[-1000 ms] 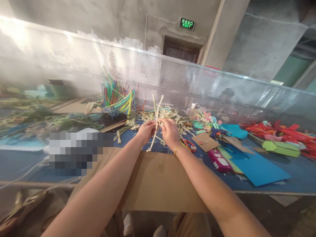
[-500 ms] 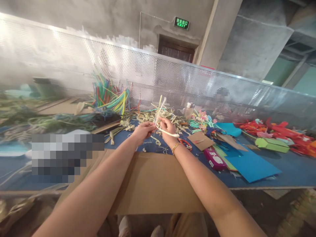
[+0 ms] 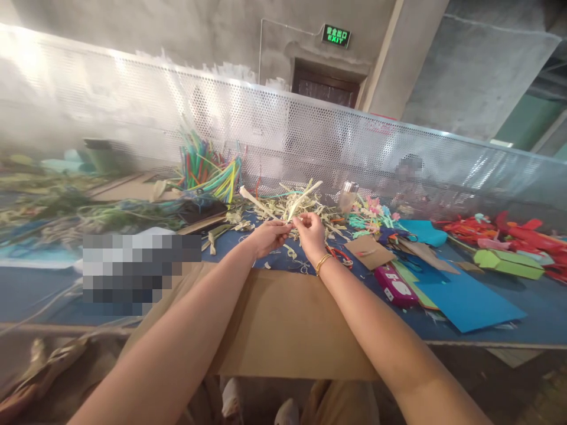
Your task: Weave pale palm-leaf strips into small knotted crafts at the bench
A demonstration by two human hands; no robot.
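Pale straw-like strips [image 3: 259, 203] stick out to the upper left and upper right from between my hands. My left hand [image 3: 269, 236] is closed, its fingertips pinching the strips. Against it, my right hand [image 3: 310, 229] pinches the same strips, thumb and finger nearly touching the left fingertips. A gold bracelet [image 3: 322, 263] circles the right wrist. Just behind the hands spreads a loose pile of pale dried strips [image 3: 330, 213]. A brown cardboard sheet [image 3: 292, 324] lies below my forearms, at the table's front edge.
Colourful pipe-like stems [image 3: 208, 171] stand at the back left, beside greenish fibre bundles [image 3: 80, 218]. To the right are a bottle [image 3: 348, 198], scissors [image 3: 340, 257], a purple box [image 3: 396, 285], blue sheets [image 3: 469, 301], a green paper piece [image 3: 507, 264] and red material [image 3: 527, 236]. A perforated metal screen [image 3: 266, 130] stands behind.
The strips have shifted: the one that curved over my right hand now points up and away, another sticks out to the upper left. My fingertips are closer together. The view has turned slightly left.
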